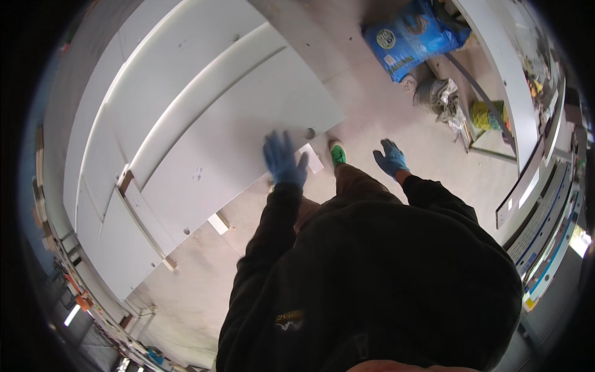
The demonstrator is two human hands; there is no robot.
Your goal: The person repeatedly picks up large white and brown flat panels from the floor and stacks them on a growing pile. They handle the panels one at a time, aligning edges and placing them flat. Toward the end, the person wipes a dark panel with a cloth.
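My left hand, in a blue glove, reaches over the near edge of a large light-grey panel. Its fingers are spread and slightly blurred, holding nothing; whether the palm touches the panel I cannot tell. A round dark hole marks the panel corner to the right of that hand. Close by, a small white rectangular piece shows beside the panel's edge. My right hand, gloved in blue too, hangs over the floor with nothing in it, fingers stretched and thumb apart.
More grey panels lie at the left, with a wooden strip sticking out near them. At the far right are a blue bag, crumpled silvery wrapping and a yellow-green container. A shelf unit stands along the right.
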